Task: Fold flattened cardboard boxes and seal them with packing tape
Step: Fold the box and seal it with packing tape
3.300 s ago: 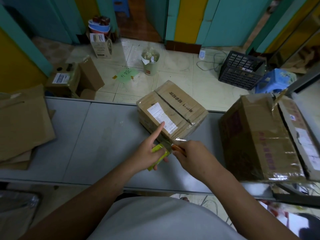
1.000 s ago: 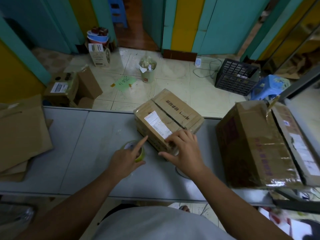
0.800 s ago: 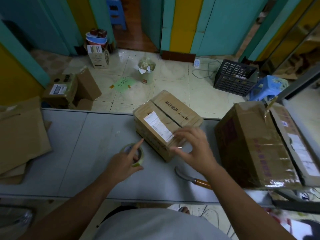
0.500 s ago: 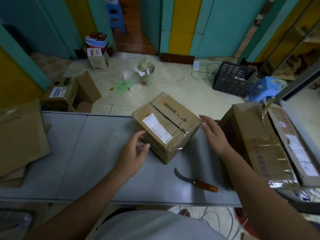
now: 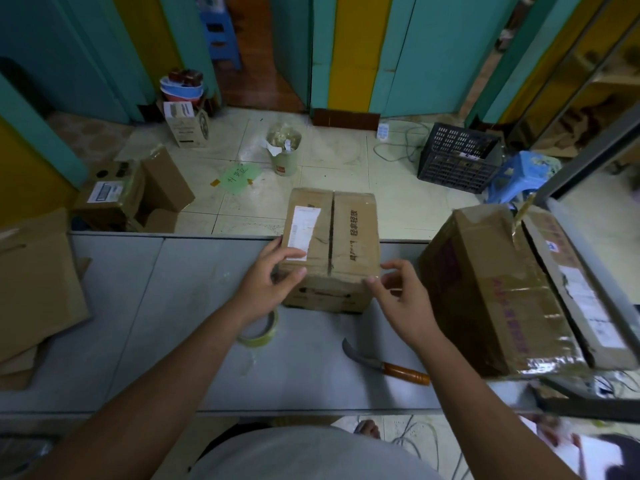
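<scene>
- Box first: I see the small brown cardboard box [image 5: 349,251], white label on top, on the grey table [image 5: 138,306] between both hands.
- The left hand [image 5: 273,282] grips its near left corner.
- The right hand [image 5: 401,299] is loosely spread at the near right corner; I cannot tell if it touches.
- A yellowish roll of packing tape [image 5: 258,332] lies under the left wrist.
- A curved knife with a wooden handle [image 5: 384,363] lies just nearer than the right hand.

The box [image 5: 332,251], a closed brown carton with a white label on its left top flap and black print on the right one, stands at the far edge of the counter [image 5: 138,323], its centre seam running straight away from the person. The tape [image 5: 258,332], a yellowish roll, lies flat just in front of the box's near left corner, partly hidden. Flattened cardboard [image 5: 34,285] lies stacked at the counter's left end.
</scene>
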Demonstrator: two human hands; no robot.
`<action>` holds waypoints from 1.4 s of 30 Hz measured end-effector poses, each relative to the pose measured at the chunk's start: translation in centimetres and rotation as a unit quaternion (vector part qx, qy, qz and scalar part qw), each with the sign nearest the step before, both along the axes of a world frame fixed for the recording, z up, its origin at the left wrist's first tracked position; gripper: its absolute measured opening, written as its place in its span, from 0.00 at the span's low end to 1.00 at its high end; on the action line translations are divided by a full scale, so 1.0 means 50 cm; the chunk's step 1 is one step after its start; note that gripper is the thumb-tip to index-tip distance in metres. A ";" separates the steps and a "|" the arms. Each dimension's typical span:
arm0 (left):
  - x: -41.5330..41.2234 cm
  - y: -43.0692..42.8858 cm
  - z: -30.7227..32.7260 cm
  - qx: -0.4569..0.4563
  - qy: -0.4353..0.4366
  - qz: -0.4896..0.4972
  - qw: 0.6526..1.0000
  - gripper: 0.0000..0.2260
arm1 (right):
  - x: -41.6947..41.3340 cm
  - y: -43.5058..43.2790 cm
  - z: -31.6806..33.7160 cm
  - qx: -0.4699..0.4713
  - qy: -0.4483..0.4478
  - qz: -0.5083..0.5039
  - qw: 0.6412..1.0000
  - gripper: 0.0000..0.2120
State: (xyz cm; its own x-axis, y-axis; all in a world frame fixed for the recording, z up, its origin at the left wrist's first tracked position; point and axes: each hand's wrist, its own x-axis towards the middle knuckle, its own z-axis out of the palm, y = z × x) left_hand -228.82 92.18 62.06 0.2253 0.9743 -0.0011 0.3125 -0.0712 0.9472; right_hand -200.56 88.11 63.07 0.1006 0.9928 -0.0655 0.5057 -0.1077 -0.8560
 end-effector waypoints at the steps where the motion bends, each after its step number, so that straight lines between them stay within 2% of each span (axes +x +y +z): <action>1: -0.003 0.003 0.000 -0.002 0.006 -0.009 1.000 0.11 | 0.001 0.002 0.000 0.004 -0.029 -0.006 1.000 0.19; 3: -0.007 0.006 -0.001 0.014 0.052 -0.012 0.998 0.11 | 0.000 0.010 0.007 0.034 -0.106 -0.005 0.994 0.22; 5: -0.004 0.009 0.009 0.076 0.120 -0.018 0.990 0.11 | -0.004 0.024 0.021 0.082 -0.170 0.019 0.982 0.23; 8: 0.016 0.017 0.035 0.198 0.185 -0.057 0.961 0.12 | -0.018 0.050 0.037 0.135 -0.204 0.114 0.963 0.19; 11: 0.038 0.029 0.048 0.249 0.231 -0.122 0.932 0.11 | -0.027 0.069 0.032 0.156 -0.231 0.189 0.942 0.16; 21: 0.021 0.045 -0.009 0.362 0.227 -0.154 0.891 0.12 | 0.010 0.061 -0.022 0.260 -0.272 0.218 0.900 0.17; 29: -0.039 0.038 -0.019 0.317 0.230 -0.153 0.907 0.16 | 0.053 0.040 -0.016 0.208 -0.187 0.237 0.930 0.19; 37: -0.050 0.030 -0.033 0.316 0.199 -0.142 0.917 0.18 | 0.046 0.026 -0.033 0.224 -0.183 0.218 0.932 0.19; 39: -0.052 0.020 -0.027 0.293 0.183 -0.116 0.931 0.17 | 0.045 0.014 -0.030 0.212 -0.185 0.203 0.938 0.21; 42: -0.066 0.006 -0.023 0.250 0.165 -0.065 0.952 0.22 | 0.044 -0.014 -0.027 0.191 -0.179 0.127 0.957 0.24</action>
State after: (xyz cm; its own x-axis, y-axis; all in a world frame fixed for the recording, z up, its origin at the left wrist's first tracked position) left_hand -232.11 92.47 60.90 0.4123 0.8352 0.3640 0.5445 -0.5462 0.6365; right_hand -198.37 87.39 61.70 -0.1996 0.9328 0.3002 0.7421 0.3440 -0.5753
